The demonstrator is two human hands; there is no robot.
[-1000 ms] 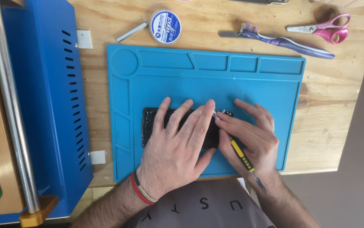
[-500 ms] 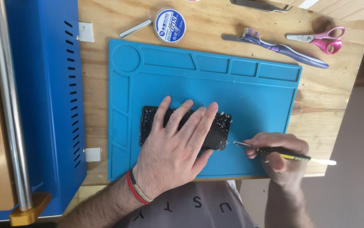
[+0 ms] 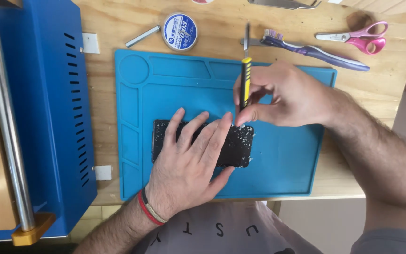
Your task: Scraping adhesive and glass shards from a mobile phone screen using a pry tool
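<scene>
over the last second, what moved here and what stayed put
The right hand swung the yellow-and-black tool from the black panel's right side, out past the edge, then to the panel's top right corner, with the tool now standing upright. It kept hold of the tool throughout. The left hand stayed pressed flat on the panel, on the blue mat.

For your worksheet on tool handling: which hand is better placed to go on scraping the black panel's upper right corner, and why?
The right hand: it grips the yellow-black tool upright, tip at that corner of the black panel. The left hand lies flat on the panel, pinning it to the blue mat.
</scene>
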